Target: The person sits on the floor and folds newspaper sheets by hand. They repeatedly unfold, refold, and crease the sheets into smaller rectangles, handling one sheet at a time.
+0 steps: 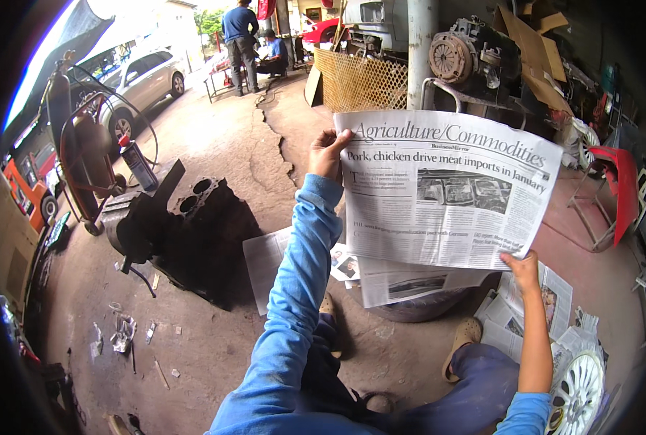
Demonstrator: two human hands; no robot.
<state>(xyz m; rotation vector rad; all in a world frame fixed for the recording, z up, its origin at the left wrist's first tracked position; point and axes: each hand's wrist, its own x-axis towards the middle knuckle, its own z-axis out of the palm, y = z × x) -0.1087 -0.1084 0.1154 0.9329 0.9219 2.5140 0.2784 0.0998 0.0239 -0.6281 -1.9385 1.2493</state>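
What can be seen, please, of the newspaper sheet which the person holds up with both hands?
The newspaper sheet is thin, greyish-white paper printed in black: a large italic heading, smaller headlines, text columns and one dark photograph. It is spread open facing the camera, slightly wavy, its top edge sloping down to the right. The left hand pinches it near its upper left corner, the right hand near its lower right. More printed paper shows below it; whether they touch is unclear.

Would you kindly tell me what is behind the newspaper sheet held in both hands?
Below its lower edge show more newspaper and part of a dark rounded object; the sheet hides anything else.
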